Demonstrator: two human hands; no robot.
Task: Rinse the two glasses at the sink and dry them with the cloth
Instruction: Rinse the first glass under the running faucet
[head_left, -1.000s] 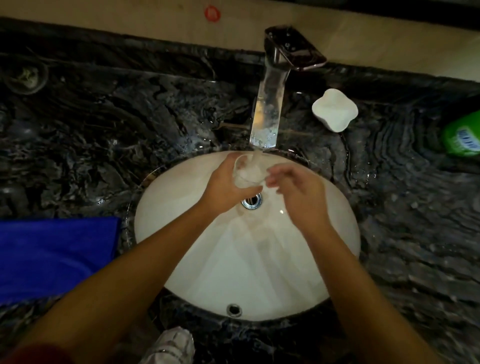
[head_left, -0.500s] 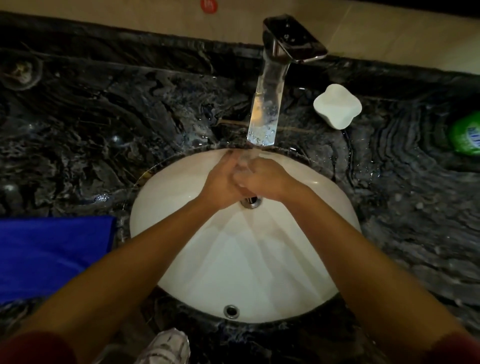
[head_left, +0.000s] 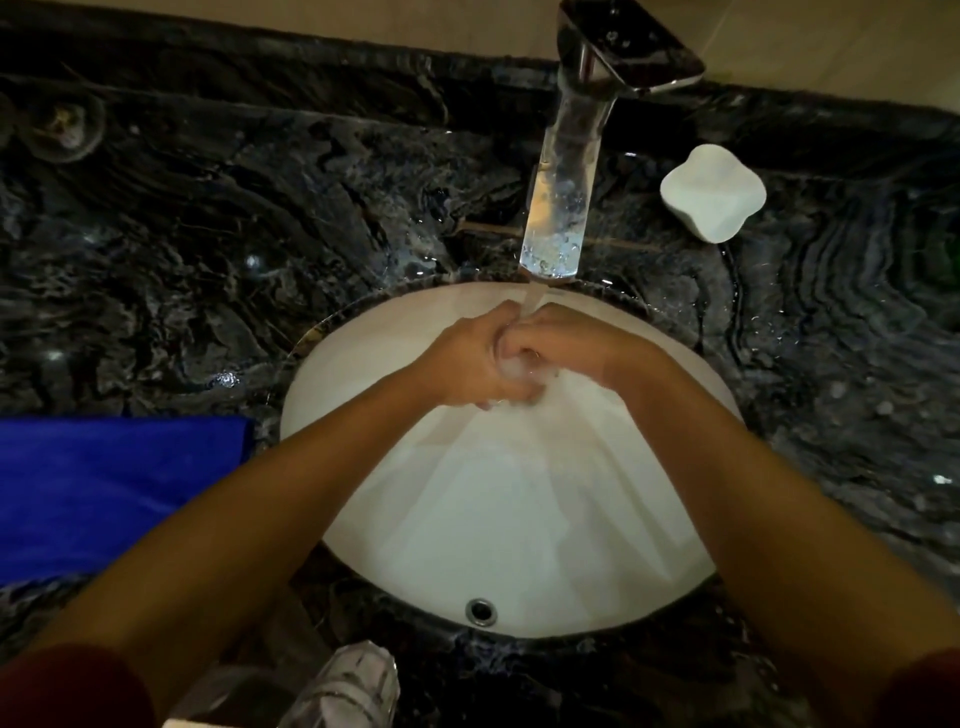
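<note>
Dark veined marble countertop (head_left: 218, 249) fills most of the view, wet with droplets, backed by a beige wall along the top edge. Set into it is an oval white sink (head_left: 519, 519), its overflow hole on the near wall. On the counter to the left of the basin lies a folded blue cloth (head_left: 114, 488). At the back stands a chrome faucet (head_left: 582, 135), water running from its spout into the basin. Right of the faucet sits a small white lobed dish (head_left: 712, 192). Both forearms reach in from below and meet under the stream. The left hand (head_left: 462, 364) curls around a clear glass (head_left: 514, 369), which shows only as a foamy blur between the palms. The right hand (head_left: 561, 345) presses against it, fingers bent around or into the glass; I cannot tell which. A second glass is not clearly made out.
</note>
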